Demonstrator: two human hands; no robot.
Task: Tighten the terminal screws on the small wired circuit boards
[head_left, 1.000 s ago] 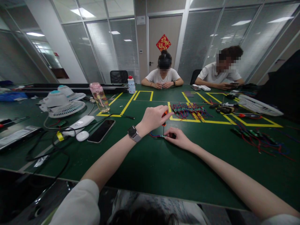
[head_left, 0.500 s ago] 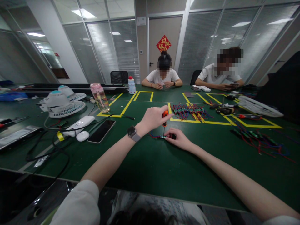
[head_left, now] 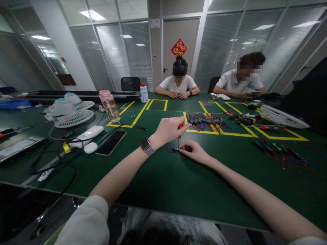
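Observation:
My left hand (head_left: 168, 130), with a watch on its wrist, is closed around the orange-and-black handle of a screwdriver (head_left: 180, 137). The screwdriver stands upright, its thin shaft pointing down onto a small circuit board (head_left: 175, 149) on the green table. Red and blue wires (head_left: 167, 147) run out from the board's left side. Low on the table, my right hand (head_left: 194, 151) pinches the board's right end with thumb and fingertips. Its curled fingers partly hide the board, and a dark shape shows beneath them.
Beyond my hands lies a bundle of wired circuit boards (head_left: 208, 120); more boards (head_left: 283, 153) lie at the right. To the left are a phone (head_left: 111, 142), a power strip (head_left: 87, 136), a bottle (head_left: 110, 108) and fans (head_left: 70, 115). Two people sit across the table.
My left hand has turned slightly over the screwdriver handle, covering more of it. My right hand keeps its hold on the board. The camera view has shifted a little.

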